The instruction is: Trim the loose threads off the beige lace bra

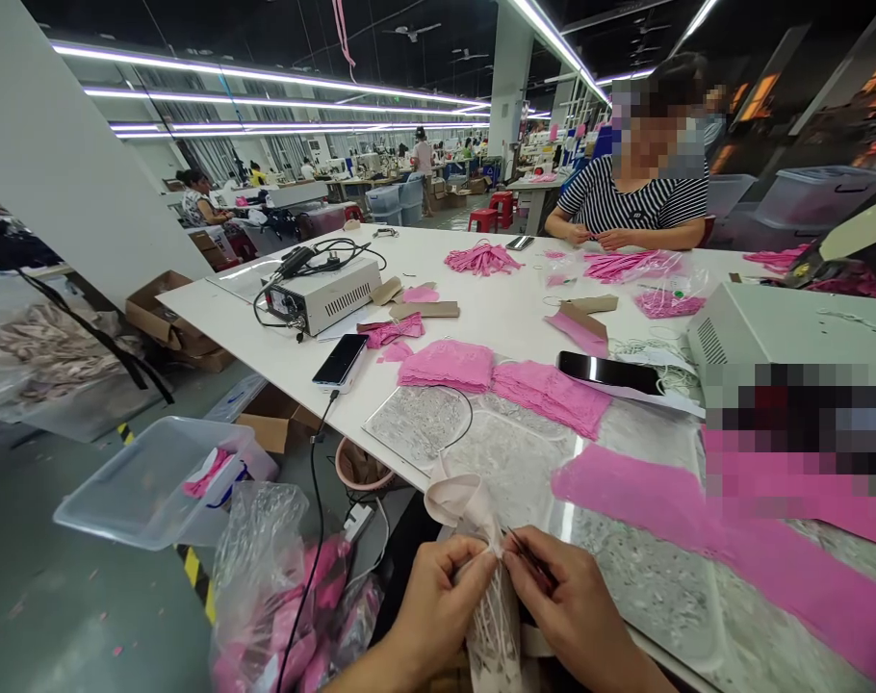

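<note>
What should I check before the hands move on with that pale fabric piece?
1. Left hand pinching the pale fabric piece: ok.
2. Right hand on the same piece: ok.
3. Thin dark tool at the right fingertips, secure: cannot tell.
4. Piece apart from the pink lace strip: ok.
5. Black phone apart from the hands: ok.

Bright ceiling strip lights [265,82]; wide-angle edges bend.
</note>
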The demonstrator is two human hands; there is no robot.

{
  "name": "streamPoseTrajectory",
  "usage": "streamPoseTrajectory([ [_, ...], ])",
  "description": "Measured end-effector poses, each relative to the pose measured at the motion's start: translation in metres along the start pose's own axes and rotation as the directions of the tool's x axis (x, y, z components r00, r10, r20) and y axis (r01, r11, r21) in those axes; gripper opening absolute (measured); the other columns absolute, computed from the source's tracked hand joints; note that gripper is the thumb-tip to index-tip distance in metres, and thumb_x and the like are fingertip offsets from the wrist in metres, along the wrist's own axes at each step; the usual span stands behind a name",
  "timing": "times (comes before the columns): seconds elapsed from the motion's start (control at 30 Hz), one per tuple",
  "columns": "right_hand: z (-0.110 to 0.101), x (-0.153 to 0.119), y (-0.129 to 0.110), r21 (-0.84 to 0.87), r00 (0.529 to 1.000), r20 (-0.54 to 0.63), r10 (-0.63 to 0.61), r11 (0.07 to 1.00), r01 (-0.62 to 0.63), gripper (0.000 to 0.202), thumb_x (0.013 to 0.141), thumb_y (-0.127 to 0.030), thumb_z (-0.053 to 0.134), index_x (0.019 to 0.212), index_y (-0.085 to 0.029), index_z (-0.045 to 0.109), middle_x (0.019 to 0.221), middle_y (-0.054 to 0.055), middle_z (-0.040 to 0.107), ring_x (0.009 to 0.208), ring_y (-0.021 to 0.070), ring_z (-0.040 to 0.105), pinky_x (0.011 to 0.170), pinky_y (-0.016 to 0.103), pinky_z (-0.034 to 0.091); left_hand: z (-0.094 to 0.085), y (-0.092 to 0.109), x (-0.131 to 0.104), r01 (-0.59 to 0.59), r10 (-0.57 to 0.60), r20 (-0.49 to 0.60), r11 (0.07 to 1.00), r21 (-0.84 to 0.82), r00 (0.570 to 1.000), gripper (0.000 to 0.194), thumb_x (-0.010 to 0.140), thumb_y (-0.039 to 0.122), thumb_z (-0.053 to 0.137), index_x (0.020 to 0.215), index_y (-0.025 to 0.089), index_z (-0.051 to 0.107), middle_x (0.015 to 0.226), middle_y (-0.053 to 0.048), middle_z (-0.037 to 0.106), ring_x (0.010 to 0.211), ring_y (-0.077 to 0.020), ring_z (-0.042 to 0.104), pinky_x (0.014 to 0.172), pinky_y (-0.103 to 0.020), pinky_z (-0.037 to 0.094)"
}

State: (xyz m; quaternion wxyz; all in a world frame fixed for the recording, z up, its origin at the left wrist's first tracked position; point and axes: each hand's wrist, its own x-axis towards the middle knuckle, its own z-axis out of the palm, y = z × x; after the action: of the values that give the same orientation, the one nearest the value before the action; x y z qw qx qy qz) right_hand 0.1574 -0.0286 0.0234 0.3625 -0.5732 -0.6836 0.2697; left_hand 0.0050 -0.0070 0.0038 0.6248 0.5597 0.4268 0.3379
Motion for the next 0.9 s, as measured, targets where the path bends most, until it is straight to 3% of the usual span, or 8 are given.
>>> streamPoseTrajectory([
  [0.13, 0.003, 0.004, 0.007, -0.034, 1.000, -0.014, 0.027, 0.999, -0.027, 0.027, 0.086, -0.031, 0.045, 0.062, -0.020, 0.044, 0.051, -0.006, 0.037, 0.046, 0.0088, 0.035, 0.044, 0.021, 0.031, -0.002, -0.004, 0.002, 0.110, -0.100, 0.059, 0.974, -0.197, 0.993, 0.047, 0.072, 0.057, 0.062, 0.064, 0.010, 0.058, 0.056, 0.000, 0.039, 0.056, -0.0104, 0.032, 0.052, -0.023, 0.024],
  [0.23, 0.000, 0.003, 0.011, -0.004, 0.998, 0.009, 0.070, 0.998, -0.070, 0.028, 0.088, -0.035, 0.045, 0.064, -0.019, 0.048, 0.053, -0.004, 0.045, 0.048, 0.0102, 0.042, 0.046, 0.021, 0.036, -0.003, -0.007, 0.003, 0.146, -0.132, 0.067, 0.949, -0.280, 0.989, 0.047, 0.069, 0.056, 0.066, 0.060, 0.011, 0.055, 0.055, 0.001, 0.039, 0.054, -0.0096, 0.030, 0.051, -0.023, 0.023],
  [0.4, -0.020, -0.008, 0.004, 0.201, 0.989, 0.016, 0.148, 0.968, -0.148, 0.031, 0.090, -0.041, 0.044, 0.103, -0.019, 0.061, 0.088, 0.005, 0.066, 0.079, 0.0173, 0.062, 0.070, 0.023, 0.050, -0.003, -0.004, 0.004, 0.065, -0.057, 0.049, 0.982, -0.179, 0.997, 0.049, 0.076, 0.057, 0.059, 0.067, 0.009, 0.061, 0.058, 0.000, 0.044, 0.056, -0.0104, 0.034, 0.054, -0.023, 0.027],
  [0.47, -0.023, -0.014, 0.001, 0.228, 0.988, 0.091, 0.126, 0.963, -0.143, 0.030, 0.091, -0.040, 0.042, 0.097, -0.020, 0.064, 0.086, 0.005, 0.067, 0.078, 0.0178, 0.062, 0.069, 0.024, 0.050, -0.001, -0.001, 0.003, -0.005, 0.009, 0.039, 0.993, -0.115, 0.999, 0.047, 0.081, 0.054, 0.055, 0.071, 0.009, 0.066, 0.061, -0.003, 0.050, 0.059, -0.0122, 0.040, 0.057, -0.023, 0.032],
  [0.57, -0.019, -0.018, -0.001, 0.194, 0.976, 0.210, 0.061, 0.976, -0.103, 0.033, 0.091, -0.041, 0.041, 0.077, -0.019, 0.062, 0.068, 0.003, 0.061, 0.061, 0.0159, 0.056, 0.056, 0.023, 0.046, 0.001, 0.002, 0.002, -0.083, 0.085, 0.032, 0.995, -0.049, 0.996, 0.044, 0.086, 0.048, 0.051, 0.073, 0.010, 0.069, 0.065, -0.005, 0.056, 0.063, -0.0141, 0.044, 0.060, -0.024, 0.035],
  [0.7, -0.010, -0.019, 0.003, 0.142, 0.979, 0.192, 0.065, 0.985, -0.093, 0.036, 0.092, -0.041, 0.038, 0.068, -0.019, 0.053, 0.062, 0.001, 0.054, 0.057, 0.0137, 0.049, 0.052, 0.023, 0.040, 0.002, 0.002, 0.001, -0.111, 0.112, 0.029, 0.994, -0.006, 0.993, 0.042, 0.087, 0.045, 0.050, 0.074, 0.011, 0.069, 0.064, -0.004, 0.055, 0.062, -0.0137, 0.042, 0.059, -0.023, 0.035],
  [0.9, -0.009, -0.018, 0.007, 0.131, 0.977, 0.200, 0.070, 0.987, -0.097, 0.036, 0.092, -0.042, 0.037, 0.070, -0.019, 0.054, 0.063, 0.001, 0.055, 0.058, 0.0141, 0.050, 0.053, 0.023, 0.040, 0.003, 0.002, 0.000, -0.107, 0.107, 0.020, 0.994, -0.008, 0.994, 0.043, 0.087, 0.045, 0.050, 0.069, 0.010, 0.067, 0.061, -0.002, 0.047, 0.060, -0.0125, 0.037, 0.056, -0.023, 0.032],
])
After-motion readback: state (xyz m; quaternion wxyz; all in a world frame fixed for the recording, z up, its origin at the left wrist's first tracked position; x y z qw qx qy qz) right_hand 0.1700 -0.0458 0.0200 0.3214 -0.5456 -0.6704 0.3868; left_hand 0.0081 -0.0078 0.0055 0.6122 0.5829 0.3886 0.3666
